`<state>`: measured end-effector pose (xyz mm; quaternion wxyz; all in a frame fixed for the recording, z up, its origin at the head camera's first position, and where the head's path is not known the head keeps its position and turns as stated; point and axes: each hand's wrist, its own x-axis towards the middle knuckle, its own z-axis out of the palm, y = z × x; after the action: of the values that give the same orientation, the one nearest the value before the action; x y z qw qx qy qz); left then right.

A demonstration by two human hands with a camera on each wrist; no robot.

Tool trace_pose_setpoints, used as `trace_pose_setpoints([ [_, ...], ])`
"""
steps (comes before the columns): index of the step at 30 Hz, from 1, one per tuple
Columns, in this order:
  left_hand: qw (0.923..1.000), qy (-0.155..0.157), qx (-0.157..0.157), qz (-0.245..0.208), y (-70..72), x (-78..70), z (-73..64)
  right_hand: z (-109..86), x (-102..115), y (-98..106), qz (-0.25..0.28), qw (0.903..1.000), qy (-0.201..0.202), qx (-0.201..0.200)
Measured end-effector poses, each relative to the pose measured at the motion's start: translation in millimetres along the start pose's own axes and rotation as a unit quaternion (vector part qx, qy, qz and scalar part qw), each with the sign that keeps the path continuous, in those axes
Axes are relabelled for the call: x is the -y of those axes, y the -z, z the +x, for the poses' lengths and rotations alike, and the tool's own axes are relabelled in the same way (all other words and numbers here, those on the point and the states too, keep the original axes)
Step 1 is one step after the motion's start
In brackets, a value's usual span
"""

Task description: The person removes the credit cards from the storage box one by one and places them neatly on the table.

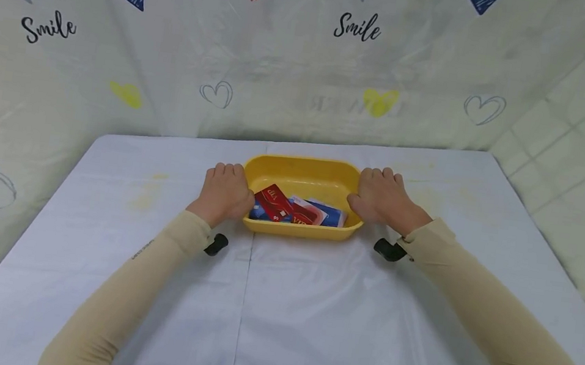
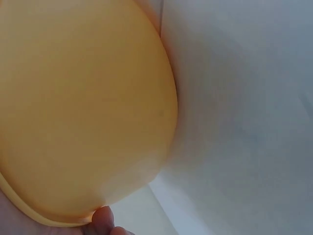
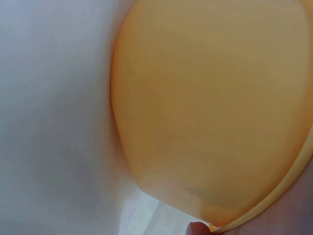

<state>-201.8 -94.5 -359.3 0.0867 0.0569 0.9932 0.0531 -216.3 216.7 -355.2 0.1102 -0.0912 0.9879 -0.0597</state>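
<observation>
A yellow plastic basin [image 1: 303, 165] sits toward the far side of the table, with several red, blue and white cards [image 1: 274, 203] lying inside it. The left hand [image 1: 226, 191] grips its left rim, fingers curled over the edge. On the opposite end, the right hand [image 1: 383, 198] holds the right rim in the same way. Close up in the left wrist view is the basin's outer wall [image 2: 93, 107], with fingertips [image 2: 102, 219] under the rim at the bottom. The right wrist view likewise shows the wall [image 3: 210, 107] and a fingertip [image 3: 198, 228] beneath the rim.
A white cloth with a lengthwise crease covers the table [image 1: 307, 320]. Behind it hangs a pale curtain [image 1: 288, 46] printed with hearts and the word Smile. Dark wrist-worn devices [image 1: 390, 250] show below both cuffs.
</observation>
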Motion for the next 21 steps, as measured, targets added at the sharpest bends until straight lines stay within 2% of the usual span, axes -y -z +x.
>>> trace_pose_setpoints([
  [6, 0.9999, -0.011, 0.001, 0.009, -2.2, -6.3, -5.2, -12.0, -6, -1, 0.015, 0.9999, 0.002, 0.002],
  [21, 0.9994, -0.023, -0.007, 0.024, -8.9, -10.3, -25.7, -31.8, -10, -7, 0.003, 0.9999, 0.012, -0.002],
])
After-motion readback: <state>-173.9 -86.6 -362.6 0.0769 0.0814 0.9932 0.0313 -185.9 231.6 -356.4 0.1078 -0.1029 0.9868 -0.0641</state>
